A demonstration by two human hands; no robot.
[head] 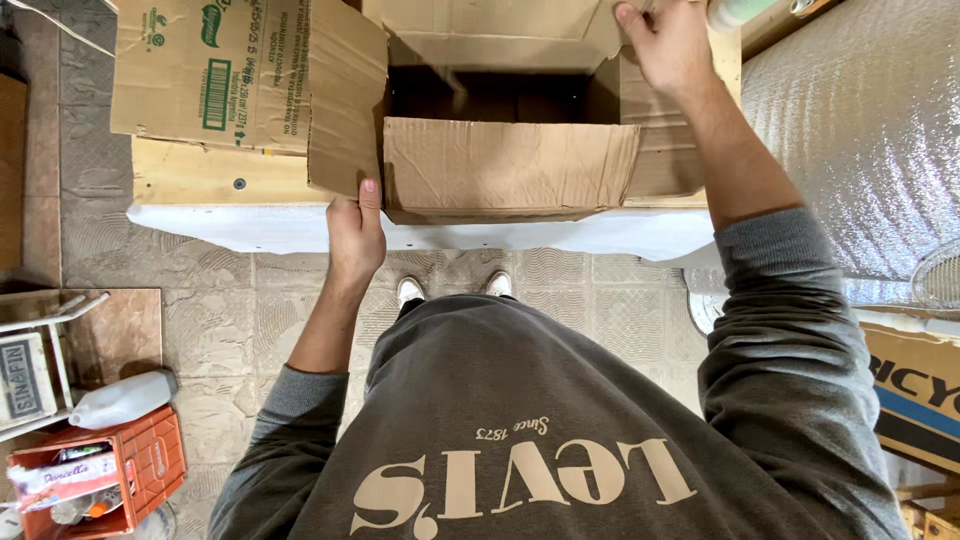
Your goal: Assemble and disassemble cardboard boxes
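Standing over the large open brown cardboard box [500,130], you have it resting on a pale wooden board with a white edge [200,180], both hands on its flaps. Your left hand [355,230] is closed on the lower corner of the wide left flap [250,80], thumb pressed on the cardboard's inner face, holding that flap swung outward. Your right hand [670,45] is up at the far right corner, fingers pinched on the edge of the far flap [500,30] where it meets the right side. The near flap [510,165] hangs down toward you and the box's inside shows dark — I cannot tell whether anything lies in it. By the look of it you are in the flap-handling step, with the box fully open; whichever way the flaps go next, it calls for a steady hold on both corners so the cardboard bends along its creases and the box does not slide on the board. Down to your left sit an orange plastic crate [150,465] and a white plastic jug [120,398] on the tiled floor [220,330].
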